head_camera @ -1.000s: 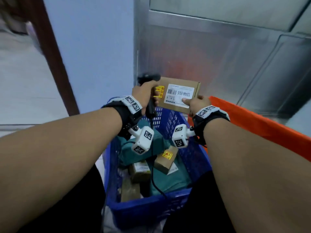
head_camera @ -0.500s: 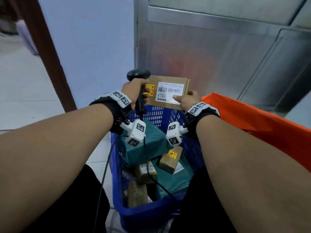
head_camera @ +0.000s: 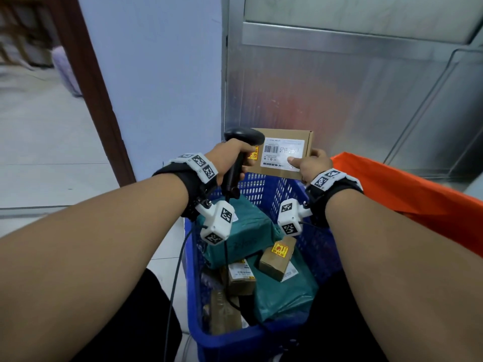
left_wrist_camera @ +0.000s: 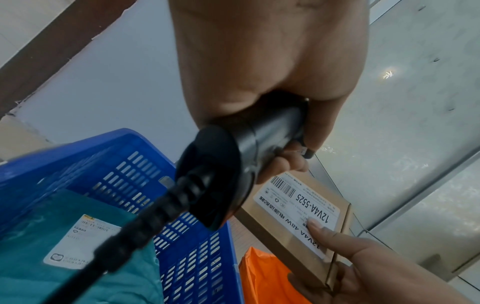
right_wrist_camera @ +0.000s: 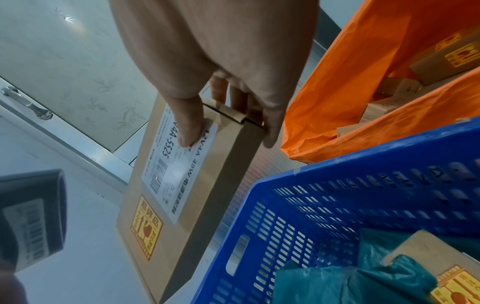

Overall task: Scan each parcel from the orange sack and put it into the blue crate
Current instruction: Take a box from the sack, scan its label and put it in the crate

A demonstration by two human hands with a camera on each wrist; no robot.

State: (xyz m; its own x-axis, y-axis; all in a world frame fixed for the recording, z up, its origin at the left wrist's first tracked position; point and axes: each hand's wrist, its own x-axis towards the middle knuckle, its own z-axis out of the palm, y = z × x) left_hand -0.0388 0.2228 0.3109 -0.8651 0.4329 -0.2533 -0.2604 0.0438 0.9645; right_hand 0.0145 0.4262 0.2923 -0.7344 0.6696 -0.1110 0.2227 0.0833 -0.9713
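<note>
My right hand (head_camera: 312,163) grips a flat cardboard parcel (head_camera: 282,150) by its right edge, thumb on the white barcode label (right_wrist_camera: 179,164), holding it upright above the far rim of the blue crate (head_camera: 264,338). My left hand (head_camera: 230,158) grips a black corded barcode scanner (head_camera: 241,152) by the handle, its head just left of the label (left_wrist_camera: 296,203). The crate holds green mailer bags (head_camera: 235,236) and small cardboard boxes (head_camera: 278,257). The orange sack (head_camera: 407,194) stands to the right, with more boxes (right_wrist_camera: 441,59) inside.
A metal door panel (head_camera: 339,87) rises right behind the crate and sack. A pale blue wall (head_camera: 156,74) and brown door frame (head_camera: 91,82) stand to the left, with tiled floor (head_camera: 52,152) beyond. The scanner cable (head_camera: 175,278) hangs down beside the crate.
The scanner's head has risen beside the parcel's left edge, and both hands with parcel and scanner have shifted slightly left in view. The grips are unchanged.
</note>
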